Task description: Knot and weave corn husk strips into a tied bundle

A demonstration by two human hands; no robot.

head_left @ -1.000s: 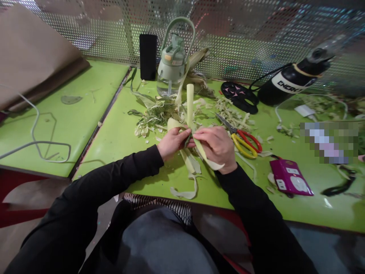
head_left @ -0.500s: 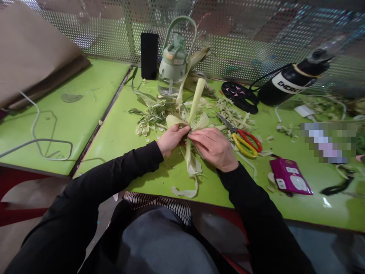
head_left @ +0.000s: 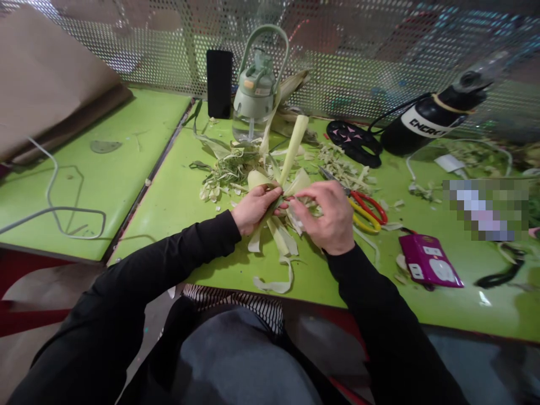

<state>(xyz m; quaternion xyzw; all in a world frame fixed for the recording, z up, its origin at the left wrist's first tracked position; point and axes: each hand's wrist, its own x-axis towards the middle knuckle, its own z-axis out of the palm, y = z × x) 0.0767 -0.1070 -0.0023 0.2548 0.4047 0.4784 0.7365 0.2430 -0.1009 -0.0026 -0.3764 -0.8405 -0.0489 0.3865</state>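
Note:
My left hand [head_left: 253, 209] pinches the centre of a bundle of pale green leaf strips [head_left: 291, 154] just above the green table [head_left: 177, 197]. One long strip stands up and leans right; looped strips fan out on both sides and loose ends hang down toward me. My right hand [head_left: 327, 216] is at the same knot from the right, its fingers pinched on a strip of the bundle. Both sleeves are black.
Red and yellow scissors [head_left: 363, 209] lie just right of my right hand. Leaf scraps [head_left: 228, 171] are heaped behind the bundle, before a green water jug [head_left: 255, 93] and a black phone [head_left: 219, 83]. A magenta device [head_left: 428, 260], black bottle [head_left: 434, 118] and black pad [head_left: 354, 140] lie to the right.
The upright strip tilted from vertical to leaning right. My right hand let a strip fall, shifted slightly right and lifted its fingers onto the knot; more loose ends now hang below.

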